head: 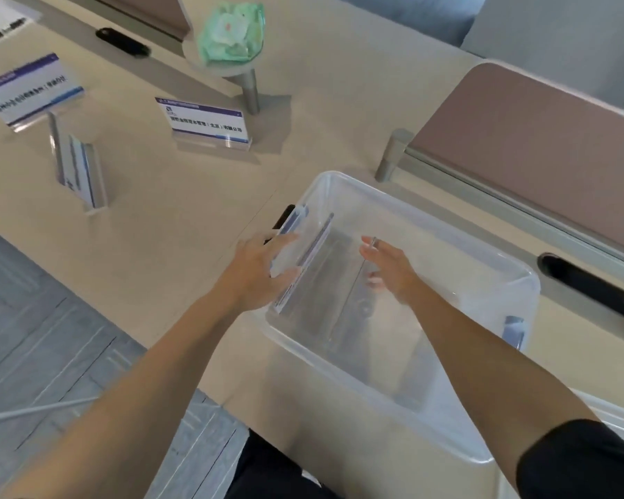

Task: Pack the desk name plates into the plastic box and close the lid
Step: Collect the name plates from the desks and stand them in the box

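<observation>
A clear plastic box (pixel 404 207) stands open on the beige desk in front of me. Inside it, a name plate (pixel 310 261) leans against the left wall. My left hand (pixel 256 271) reaches over that wall with its fingers curled on the plate. My right hand (pixel 389 268) is inside the box with fingers spread, holding nothing, next to a thin clear sheet edge (pixel 353 293). Three more name plates stand on the desk: one at the far left (pixel 33 91), one seen edge-on (pixel 80 171), and one in the middle (pixel 204 120).
A green tissue pack (pixel 231 34) sits on a round stand behind the plates. A pink divider panel (pixel 537 156) runs along the right. Black cable slots (pixel 588 282) (pixel 123 41) are set in the desk. The desk edge and grey floor (pixel 33 336) lie to my left. A white edge (pixel 620 415), perhaps the lid, shows at the lower right.
</observation>
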`<move>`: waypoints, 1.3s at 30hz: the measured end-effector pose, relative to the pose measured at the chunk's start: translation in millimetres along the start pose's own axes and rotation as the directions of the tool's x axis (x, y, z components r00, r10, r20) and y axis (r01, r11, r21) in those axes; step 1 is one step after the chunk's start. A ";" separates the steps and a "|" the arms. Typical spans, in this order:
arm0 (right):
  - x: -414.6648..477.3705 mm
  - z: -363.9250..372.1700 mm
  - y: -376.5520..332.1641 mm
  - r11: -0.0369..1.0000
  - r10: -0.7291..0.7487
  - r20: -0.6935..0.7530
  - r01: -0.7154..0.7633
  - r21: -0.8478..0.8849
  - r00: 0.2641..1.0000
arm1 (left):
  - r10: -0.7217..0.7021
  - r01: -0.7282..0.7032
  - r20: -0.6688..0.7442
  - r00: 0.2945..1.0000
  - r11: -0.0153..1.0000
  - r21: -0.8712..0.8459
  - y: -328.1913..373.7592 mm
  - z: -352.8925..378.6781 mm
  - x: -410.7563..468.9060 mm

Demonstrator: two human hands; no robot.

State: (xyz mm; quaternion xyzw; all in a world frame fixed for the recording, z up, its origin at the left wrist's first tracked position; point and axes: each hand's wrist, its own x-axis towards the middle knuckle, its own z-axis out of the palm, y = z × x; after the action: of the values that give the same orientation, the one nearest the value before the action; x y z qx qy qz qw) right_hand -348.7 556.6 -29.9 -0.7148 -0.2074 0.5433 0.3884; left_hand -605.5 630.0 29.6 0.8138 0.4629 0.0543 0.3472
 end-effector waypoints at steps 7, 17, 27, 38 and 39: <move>-10.8 7.9 8.2 0.980 0.029 -0.162 -0.060 -0.190 0.986 | 0.052 -0.053 -0.021 0.998 0.994 -0.095 -3.7 -0.8 2.0; -77.0 33.6 45.2 0.988 0.107 0.125 -0.092 -0.122 0.986 | 0.047 -0.047 -0.006 0.999 0.991 -0.125 -2.5 -3.1 3.0; -64.6 55.4 30.3 0.990 0.115 0.258 -0.132 0.047 0.959 | 0.058 -0.060 -0.023 0.998 0.993 -0.105 -1.5 -2.4 2.5; -58.7 72.0 17.6 0.993 0.096 0.275 -0.110 0.035 0.957 | 0.069 -0.073 -0.044 0.997 0.991 -0.112 -6.3 1.9 4.2; -59.2 73.0 17.0 0.994 0.090 0.278 -0.105 0.042 0.956 | 0.068 -0.072 -0.044 0.997 0.991 -0.110 -5.8 1.9 4.2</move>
State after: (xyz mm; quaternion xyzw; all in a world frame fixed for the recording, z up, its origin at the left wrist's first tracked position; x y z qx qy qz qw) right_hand -438.5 527.7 -14.6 -0.6303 -0.2087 0.6618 0.3482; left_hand -606.5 634.3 23.6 0.8077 0.4372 0.1084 0.3805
